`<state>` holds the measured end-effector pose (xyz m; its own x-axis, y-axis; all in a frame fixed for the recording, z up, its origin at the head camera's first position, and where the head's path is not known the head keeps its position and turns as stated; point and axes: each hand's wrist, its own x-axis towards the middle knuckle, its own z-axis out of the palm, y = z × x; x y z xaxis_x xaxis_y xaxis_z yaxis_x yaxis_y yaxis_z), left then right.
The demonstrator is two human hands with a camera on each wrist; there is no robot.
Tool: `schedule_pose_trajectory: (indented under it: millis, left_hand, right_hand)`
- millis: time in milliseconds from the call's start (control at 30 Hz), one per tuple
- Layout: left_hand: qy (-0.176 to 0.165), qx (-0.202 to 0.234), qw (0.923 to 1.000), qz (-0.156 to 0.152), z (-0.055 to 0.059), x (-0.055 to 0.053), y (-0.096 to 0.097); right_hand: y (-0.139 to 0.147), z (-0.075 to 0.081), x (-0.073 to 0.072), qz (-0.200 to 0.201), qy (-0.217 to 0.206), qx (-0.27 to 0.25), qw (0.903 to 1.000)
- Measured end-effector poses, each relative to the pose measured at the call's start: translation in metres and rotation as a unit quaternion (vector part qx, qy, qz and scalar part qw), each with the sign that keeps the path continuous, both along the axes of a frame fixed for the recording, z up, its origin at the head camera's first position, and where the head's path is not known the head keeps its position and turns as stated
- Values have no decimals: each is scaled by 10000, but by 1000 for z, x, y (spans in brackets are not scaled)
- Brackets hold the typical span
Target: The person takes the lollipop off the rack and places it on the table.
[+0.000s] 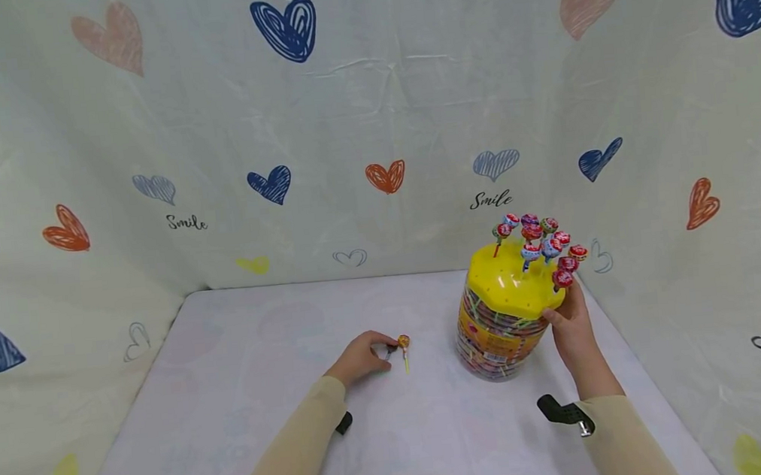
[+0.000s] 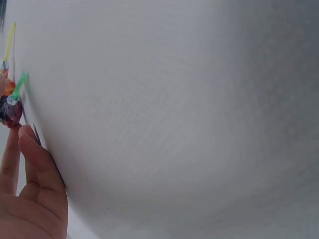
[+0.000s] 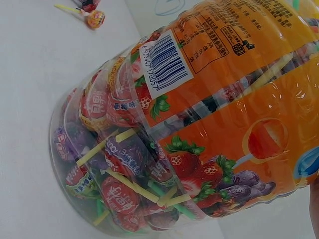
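Note:
My left hand (image 1: 361, 356) pinches a dark-wrapped lollipop (image 2: 11, 110) with a green stick, low over the table. Just right of it lies an orange-wrapped lollipop (image 1: 404, 341) with a yellow stick. A clear plastic jar (image 3: 119, 184) full of wrapped lollipops, with an orange label, stands at the right, leaning somewhat. Several lollipops (image 1: 532, 232) stick up out of its yellow lid (image 1: 506, 279). My right hand (image 1: 573, 322) grips the jar near the lid's right edge, thumb at the front; its other fingers are mostly hidden behind the jar.
A white-covered table (image 1: 245, 400) carries all of this. Behind it and at both sides hangs a pale cloth (image 1: 396, 108) printed with hearts and the word Smile. The table's far edge runs close behind the jar.

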<state>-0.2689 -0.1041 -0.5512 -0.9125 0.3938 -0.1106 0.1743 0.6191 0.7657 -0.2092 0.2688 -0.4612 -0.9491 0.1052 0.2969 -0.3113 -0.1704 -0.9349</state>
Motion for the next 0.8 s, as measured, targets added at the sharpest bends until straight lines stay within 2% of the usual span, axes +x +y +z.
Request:
schedule_pose_trajectory:
  millis: [267, 533, 800]
  left_hand:
    - [75, -7, 9996, 261, 1, 3, 2]
    - [391, -45, 9984, 404, -1, 7, 4]
    - [361, 97, 9976, 581, -4, 7, 4]
  right_hand:
    - [-1, -1, 1, -58, 15, 78, 10000]
    - [-1, -1, 1, -23, 33, 97, 9999]
    - [0, -1, 0, -29, 14, 59, 10000]
